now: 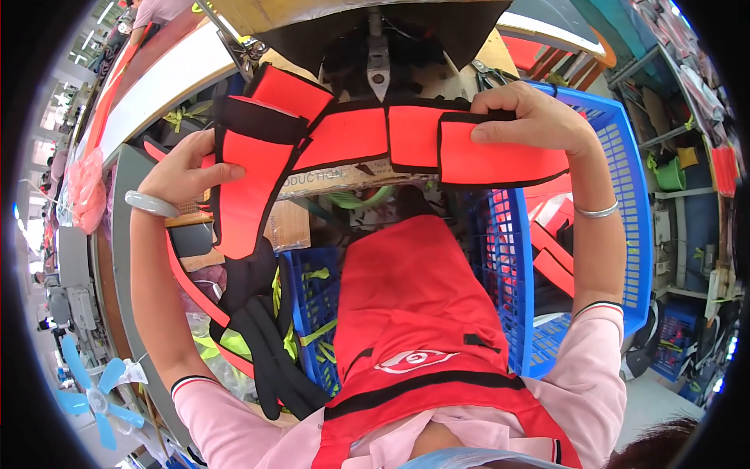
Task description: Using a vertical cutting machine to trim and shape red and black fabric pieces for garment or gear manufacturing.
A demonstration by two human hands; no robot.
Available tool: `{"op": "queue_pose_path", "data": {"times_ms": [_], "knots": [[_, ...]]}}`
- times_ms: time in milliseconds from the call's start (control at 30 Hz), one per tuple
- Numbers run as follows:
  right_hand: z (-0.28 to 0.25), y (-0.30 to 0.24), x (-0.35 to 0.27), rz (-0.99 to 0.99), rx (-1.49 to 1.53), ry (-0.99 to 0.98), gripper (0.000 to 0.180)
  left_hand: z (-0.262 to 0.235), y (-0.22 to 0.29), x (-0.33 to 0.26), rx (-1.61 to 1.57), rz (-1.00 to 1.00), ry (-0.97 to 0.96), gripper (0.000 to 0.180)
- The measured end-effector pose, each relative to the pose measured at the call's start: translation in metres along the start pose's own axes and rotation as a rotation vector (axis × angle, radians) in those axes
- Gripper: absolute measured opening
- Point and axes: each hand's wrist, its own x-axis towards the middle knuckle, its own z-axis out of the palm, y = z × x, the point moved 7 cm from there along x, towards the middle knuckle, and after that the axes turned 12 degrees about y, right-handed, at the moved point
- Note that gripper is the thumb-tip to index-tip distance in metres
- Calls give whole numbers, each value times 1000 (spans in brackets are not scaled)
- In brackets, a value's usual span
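Note:
A wide coral-red fabric belt with black edging (344, 139) stretches across in front of me, its middle at the foot of a sewing machine (378, 74). At the left, my left hand (187, 172) is closed on a folded part of the belt, thumb on top. My right hand (531, 121) pinches the overlapped right end, thumb on the red face and fingers behind at the black edge. Beneath my left hand, black straps (269, 336) and a narrow red strip hang down. The fingertips behind the cloth are hidden.
A blue plastic basket (637, 234) with red pieces stands at my right; another blue basket (312, 273) is left of my red apron (414, 289). Pliers-like tools (488, 76) lie behind my right hand. A blue fan (95, 399) is at the lower left.

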Motion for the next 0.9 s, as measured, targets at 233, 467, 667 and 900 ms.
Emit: {"op": "queue_pose_path", "data": {"times_ms": [233,467,667,900], "knots": [[-4,-10,3,-53,-33,25,31,-16,-5,0,191,19,95,41],[-10,1,13,-21,-54,50,27,-24,-12,7,191,74,95,43],[-16,-8,7,-50,-48,98,29,-15,-3,7,96,118,61,41],[-44,45,-88,228,17,-3,38,-24,-37,-40,49,66,162,39]]}}
